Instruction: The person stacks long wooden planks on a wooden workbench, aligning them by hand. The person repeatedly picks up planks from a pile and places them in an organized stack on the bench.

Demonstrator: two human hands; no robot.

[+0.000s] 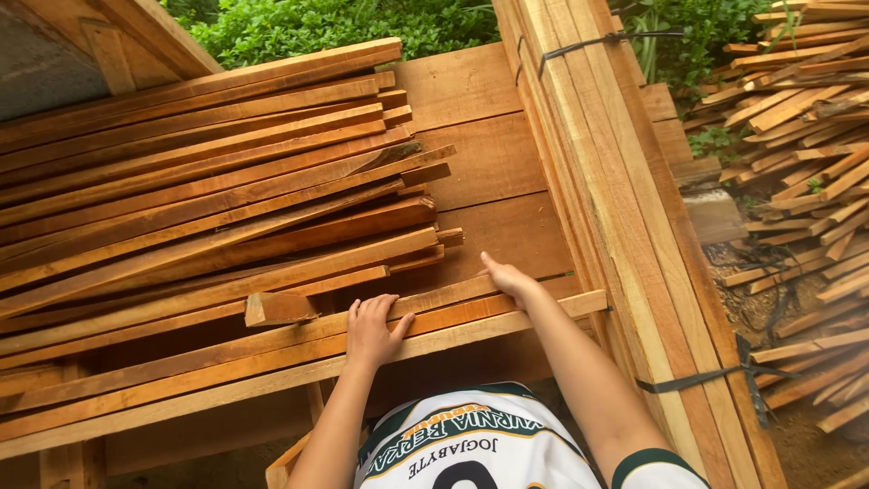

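Observation:
Both my hands rest on long thin wooden slats (226, 358) lying side by side at the near edge of a pile. My left hand (371, 330) lies palm down with fingers spread on a slat, close to a short wooden offcut (279, 308). My right hand (507, 278) presses on the right end of a slat (444, 294), fingers curled over its edge. Neither hand lifts anything. Behind them a loose stack of reddish-brown slats (208, 172) lies on wide planks (480, 163).
A tall bundle of pale boards (615, 208) tied with black straps runs along the right side. Beyond it, scattered slats (806, 145) lie on bare ground. Green bushes (335, 23) grow at the back. A timber frame (136, 36) stands at upper left.

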